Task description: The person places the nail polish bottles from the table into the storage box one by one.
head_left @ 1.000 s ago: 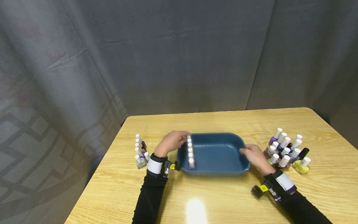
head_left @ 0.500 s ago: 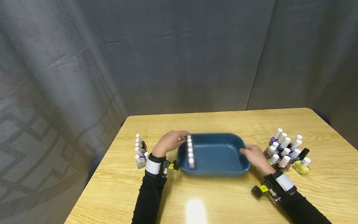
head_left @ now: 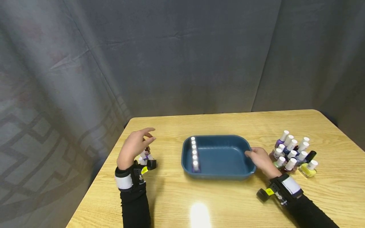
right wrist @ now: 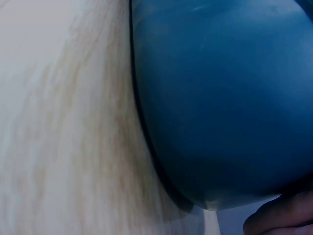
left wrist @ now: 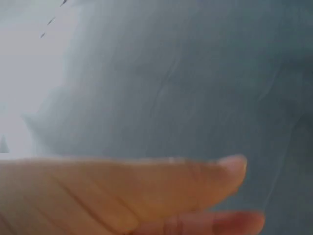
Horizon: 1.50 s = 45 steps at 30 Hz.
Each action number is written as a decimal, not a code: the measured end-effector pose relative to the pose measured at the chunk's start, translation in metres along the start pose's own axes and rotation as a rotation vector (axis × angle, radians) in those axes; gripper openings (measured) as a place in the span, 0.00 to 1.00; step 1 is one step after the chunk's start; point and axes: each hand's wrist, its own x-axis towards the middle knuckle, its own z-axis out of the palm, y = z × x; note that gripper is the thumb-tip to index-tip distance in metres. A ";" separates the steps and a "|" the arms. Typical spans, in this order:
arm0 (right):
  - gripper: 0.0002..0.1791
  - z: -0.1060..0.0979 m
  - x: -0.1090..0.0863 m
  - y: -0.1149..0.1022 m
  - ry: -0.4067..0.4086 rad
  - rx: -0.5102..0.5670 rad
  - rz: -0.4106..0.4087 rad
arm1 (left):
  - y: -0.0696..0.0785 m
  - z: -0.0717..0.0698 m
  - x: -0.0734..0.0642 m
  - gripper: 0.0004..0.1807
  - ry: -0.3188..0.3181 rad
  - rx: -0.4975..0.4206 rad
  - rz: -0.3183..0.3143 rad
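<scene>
A dark blue plastic tray lies on the table, with a row of white-capped nail polish bottles standing along its left side. My right hand grips the tray's right rim, thumb over the edge. In the right wrist view, the tray's wall fills much of the picture and my fingers show at the lower corner. My left hand is raised over the left nail polish bottles, partly hiding them. Its fingers are extended and hold nothing; the left wrist view has the thumb against grey cloth.
On the right stands a cluster of nail polish bottles, close to my right hand; most caps are white and one is black. A yellow bottle leans at its near edge. Grey curtain hangs behind the wooden table.
My left hand has left the tray's left end and moved left to the small bottle group. The bottle row stays in the tray, and my right hand keeps its grip on the rim.
</scene>
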 end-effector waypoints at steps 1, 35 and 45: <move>0.18 0.000 0.000 0.000 -0.001 -0.003 0.001 | -0.008 -0.004 -0.004 0.22 0.009 -0.005 -0.042; 0.15 0.001 -0.001 -0.002 0.008 -0.003 0.003 | -0.048 0.017 0.003 0.15 -0.177 -0.013 -0.430; 0.16 -0.001 -0.001 0.000 0.008 0.002 -0.020 | -0.046 0.011 -0.001 0.15 -0.106 0.010 -0.411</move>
